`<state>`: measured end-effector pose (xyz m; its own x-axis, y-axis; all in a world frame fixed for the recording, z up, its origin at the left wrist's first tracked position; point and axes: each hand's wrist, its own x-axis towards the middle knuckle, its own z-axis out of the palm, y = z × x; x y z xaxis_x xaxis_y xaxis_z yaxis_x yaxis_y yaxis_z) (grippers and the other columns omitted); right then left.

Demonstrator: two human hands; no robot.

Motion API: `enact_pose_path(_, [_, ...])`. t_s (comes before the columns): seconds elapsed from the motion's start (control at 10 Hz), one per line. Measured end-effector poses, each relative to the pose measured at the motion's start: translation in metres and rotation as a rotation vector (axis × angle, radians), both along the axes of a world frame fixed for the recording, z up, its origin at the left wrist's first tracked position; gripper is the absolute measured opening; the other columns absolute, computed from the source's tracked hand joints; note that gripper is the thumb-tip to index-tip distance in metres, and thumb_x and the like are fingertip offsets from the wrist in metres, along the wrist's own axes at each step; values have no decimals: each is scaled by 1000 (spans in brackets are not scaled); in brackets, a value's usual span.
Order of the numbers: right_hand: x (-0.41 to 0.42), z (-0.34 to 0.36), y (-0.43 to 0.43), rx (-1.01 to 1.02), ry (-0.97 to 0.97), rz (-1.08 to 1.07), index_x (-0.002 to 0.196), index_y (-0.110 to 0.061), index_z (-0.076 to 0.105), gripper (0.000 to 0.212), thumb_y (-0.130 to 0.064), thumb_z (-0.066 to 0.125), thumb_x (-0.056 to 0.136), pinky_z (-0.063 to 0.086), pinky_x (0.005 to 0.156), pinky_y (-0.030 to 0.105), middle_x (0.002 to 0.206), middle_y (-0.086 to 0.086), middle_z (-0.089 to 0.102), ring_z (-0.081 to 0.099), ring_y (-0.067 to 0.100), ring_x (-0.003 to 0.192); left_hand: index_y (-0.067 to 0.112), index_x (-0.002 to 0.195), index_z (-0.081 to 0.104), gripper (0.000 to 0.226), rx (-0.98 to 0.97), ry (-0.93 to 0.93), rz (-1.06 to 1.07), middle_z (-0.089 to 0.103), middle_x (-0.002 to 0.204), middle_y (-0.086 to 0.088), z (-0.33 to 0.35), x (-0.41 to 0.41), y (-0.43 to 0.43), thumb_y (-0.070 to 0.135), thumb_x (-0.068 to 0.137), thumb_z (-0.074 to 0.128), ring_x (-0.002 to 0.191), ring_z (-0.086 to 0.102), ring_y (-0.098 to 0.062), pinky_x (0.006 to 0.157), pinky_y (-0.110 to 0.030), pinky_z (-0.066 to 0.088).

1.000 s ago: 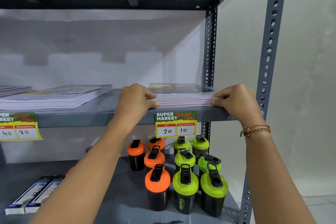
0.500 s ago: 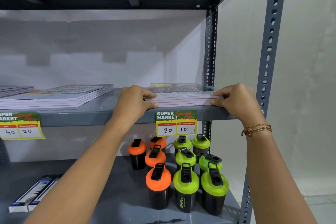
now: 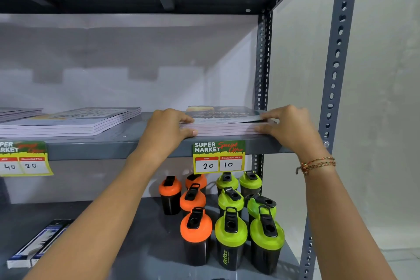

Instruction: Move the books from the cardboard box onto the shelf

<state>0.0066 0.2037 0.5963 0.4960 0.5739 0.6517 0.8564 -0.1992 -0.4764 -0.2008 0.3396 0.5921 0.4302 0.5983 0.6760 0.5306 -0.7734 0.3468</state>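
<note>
Up on the grey metal shelf (image 3: pixel 118 143), right end, we've got a stack of books (image 3: pixel 223 124) lying flat, its front edge at the shelf's lip. Our left hand (image 3: pixel 167 130) clamps the stack's left end, thumb under and fingers over the top cover. Our right hand (image 3: pixel 289 126) does the same on the right end, so both grips are closed on that one stack; the top cover lifts a bit on that side. A thread bracelet (image 3: pixel 317 164) sits on the right wrist. Directly below the stack hangs a price tag (image 3: pixel 218 156) reading 20 and 10. Further left on the same shelf is a second stack of books (image 3: pixel 75 121), well apart from ours, with another price tag (image 3: pixel 25 158) under it showing 40 and 20. One level down stand orange-lidded bottles (image 3: pixel 193 207) and green-lidded bottles (image 3: pixel 245 218), clustered together.
</note>
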Motion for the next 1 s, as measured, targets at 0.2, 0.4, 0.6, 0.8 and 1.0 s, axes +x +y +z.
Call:
enact_pose_path(0.2, [-10,-3,12,-90,-411,-171,128,-27,55,66,-58,69,71,13,115,58,156,11,23,9,36,145,28,134,50,44,199,299,-124,46,146,6,0,26,-8,38,92,55,145,18,-20,119,-39,12])
enact_pose_path(0.4, [-21,-5,24,-188,-383,71,116,-22,66,41,-46,65,82,37,111,45,131,5,62,45,26,131,28,130,54,37,178,253,-164,56,137,6,-2,32,0,30,94,54,133,44,-16,109,-34,39])
enact_pose_path(0.6, [-22,-10,25,-82,-277,148,114,-23,67,32,-36,66,85,52,94,41,120,0,69,63,25,112,27,128,57,35,156,186,-187,59,133,6,-6,35,1,27,92,58,127,50,-11,106,-27,39])
enact_pose_path(0.8, [-21,-15,29,-43,-262,179,111,-22,69,29,-32,68,84,53,93,41,119,1,70,64,24,110,27,128,57,36,179,185,-194,61,132,3,-8,36,4,26,92,59,124,54,-14,104,-30,43])
enact_pose_path(1.0, [-29,-22,22,149,-354,169,110,-12,69,29,-27,68,85,50,99,45,119,7,70,59,26,119,30,134,50,42,215,203,-179,51,142,4,-2,34,-1,37,93,53,135,42,-16,109,-35,38])
